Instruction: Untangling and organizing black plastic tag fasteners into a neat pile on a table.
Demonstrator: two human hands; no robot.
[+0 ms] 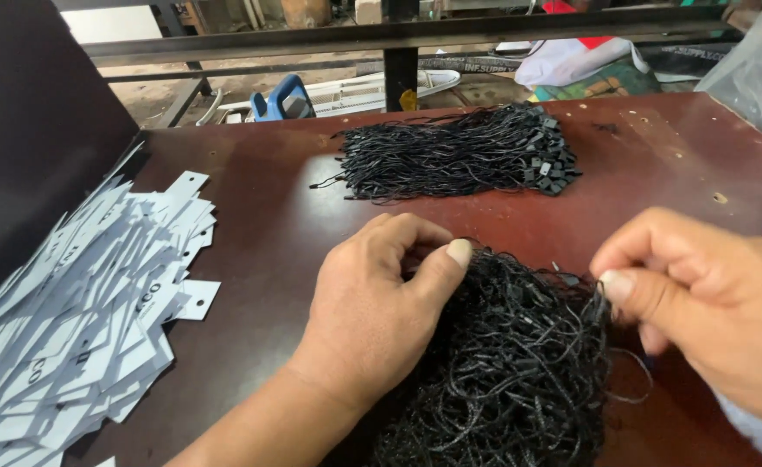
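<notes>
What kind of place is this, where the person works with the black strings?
Probably a small workshop or packing area for garment tags. A dark red worktable holds a spread of white paper tags with punched holes and two heaps of black tag strings, one under both hands. Metal frames and clutter stand behind.

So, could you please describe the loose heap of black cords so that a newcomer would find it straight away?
Start at the dark red-brown wooden table. At its near edge, between the left hand and right hand, lies a tangled heap of thin black cords. Unlike the tidy bundle of black cords farther back, its strands run every way, and both hands touch it.
</notes>
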